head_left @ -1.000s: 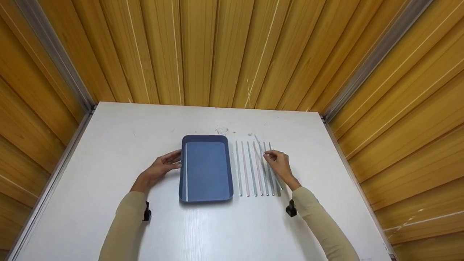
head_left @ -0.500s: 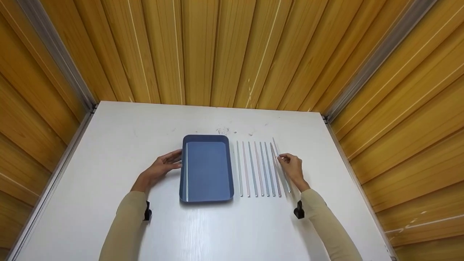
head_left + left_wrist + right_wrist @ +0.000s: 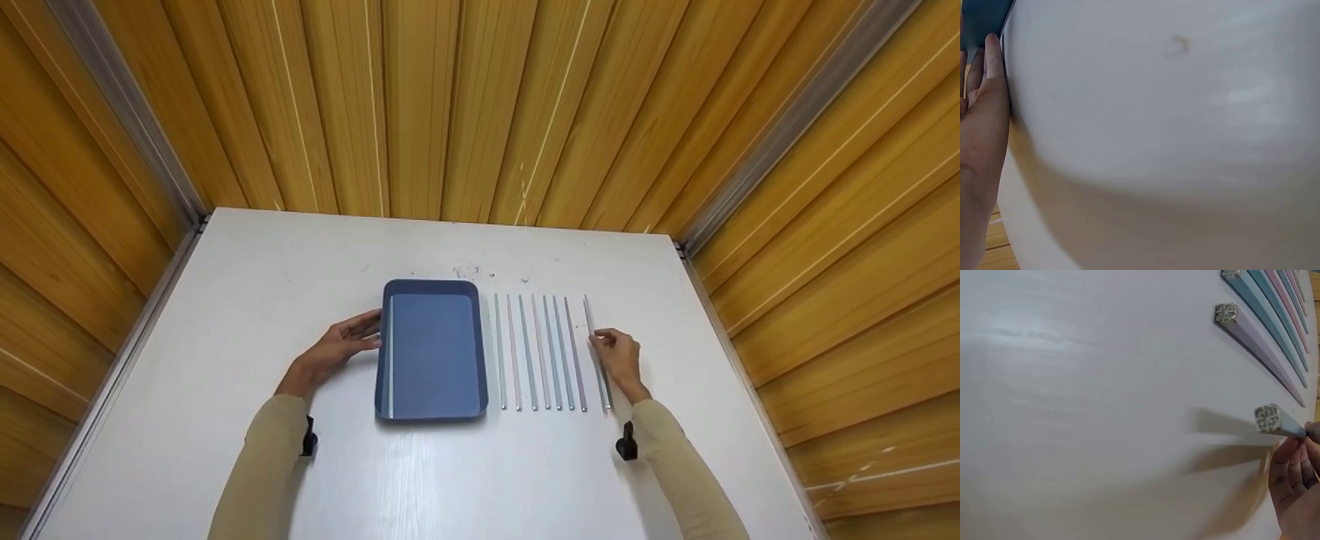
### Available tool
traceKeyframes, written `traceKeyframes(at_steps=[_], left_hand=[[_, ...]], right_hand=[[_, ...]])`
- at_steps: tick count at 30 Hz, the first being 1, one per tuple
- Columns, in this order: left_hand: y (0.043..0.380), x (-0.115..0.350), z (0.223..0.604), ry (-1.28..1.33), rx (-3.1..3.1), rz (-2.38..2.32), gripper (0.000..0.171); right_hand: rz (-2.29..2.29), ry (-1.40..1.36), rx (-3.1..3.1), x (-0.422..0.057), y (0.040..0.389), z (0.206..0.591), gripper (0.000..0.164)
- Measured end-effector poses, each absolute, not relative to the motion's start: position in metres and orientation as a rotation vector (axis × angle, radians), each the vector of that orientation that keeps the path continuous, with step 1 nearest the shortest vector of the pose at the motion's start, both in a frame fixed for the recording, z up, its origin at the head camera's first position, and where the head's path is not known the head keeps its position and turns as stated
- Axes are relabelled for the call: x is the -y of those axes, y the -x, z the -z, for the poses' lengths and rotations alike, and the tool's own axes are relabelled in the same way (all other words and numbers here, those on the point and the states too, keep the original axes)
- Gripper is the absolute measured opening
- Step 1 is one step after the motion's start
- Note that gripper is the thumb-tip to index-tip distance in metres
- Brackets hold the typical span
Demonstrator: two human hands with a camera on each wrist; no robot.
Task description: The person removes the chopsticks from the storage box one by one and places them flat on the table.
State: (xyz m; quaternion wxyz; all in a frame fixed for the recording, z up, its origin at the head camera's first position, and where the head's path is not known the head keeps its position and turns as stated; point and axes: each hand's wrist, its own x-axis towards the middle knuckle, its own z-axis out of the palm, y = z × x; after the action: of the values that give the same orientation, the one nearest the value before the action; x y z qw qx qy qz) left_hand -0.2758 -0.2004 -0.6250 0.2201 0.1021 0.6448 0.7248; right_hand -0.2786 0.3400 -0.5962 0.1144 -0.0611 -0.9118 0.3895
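Note:
My right hand (image 3: 619, 355) pinches a light blue chopstick (image 3: 1288, 426) with its thumb and fingertips, to the right of the row. In the right wrist view its patterned silvery end tilts up off the table. Several pastel chopsticks (image 3: 528, 352) lie side by side in a row between that hand and a blue rectangular tray (image 3: 482, 360). My left hand (image 3: 334, 351) rests against the tray's left wall, fingers extended; its far fingertips are partly hidden. Along the tray's left inner side runs a pale thin strip (image 3: 391, 352), which I cannot surely tell for a chopstick.
The white table (image 3: 435, 487) bears small dark marks (image 3: 466, 271) behind the tray. Yellow wood-patterned walls (image 3: 480, 112) close in the back and sides, with grey metal rails (image 3: 724, 176) at the corners. A black wrist camera (image 3: 627, 442) sits on the right sleeve.
My right hand has carried the light blue chopstick rightward, from slanting over the row to beside its right end, and lowered it nearly parallel. The left hand stays at the tray.

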Motion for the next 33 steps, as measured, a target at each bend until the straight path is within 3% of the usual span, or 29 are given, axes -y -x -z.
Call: traceKeyframes(at_steps=[33], left_hand=[[0.278, 0.199, 0.627, -0.217, -1.788, -2.008, 0.074]], right_hand=[[-1.188, 0.184, 2.870, -0.341, 0.284, 0.595, 0.025]])
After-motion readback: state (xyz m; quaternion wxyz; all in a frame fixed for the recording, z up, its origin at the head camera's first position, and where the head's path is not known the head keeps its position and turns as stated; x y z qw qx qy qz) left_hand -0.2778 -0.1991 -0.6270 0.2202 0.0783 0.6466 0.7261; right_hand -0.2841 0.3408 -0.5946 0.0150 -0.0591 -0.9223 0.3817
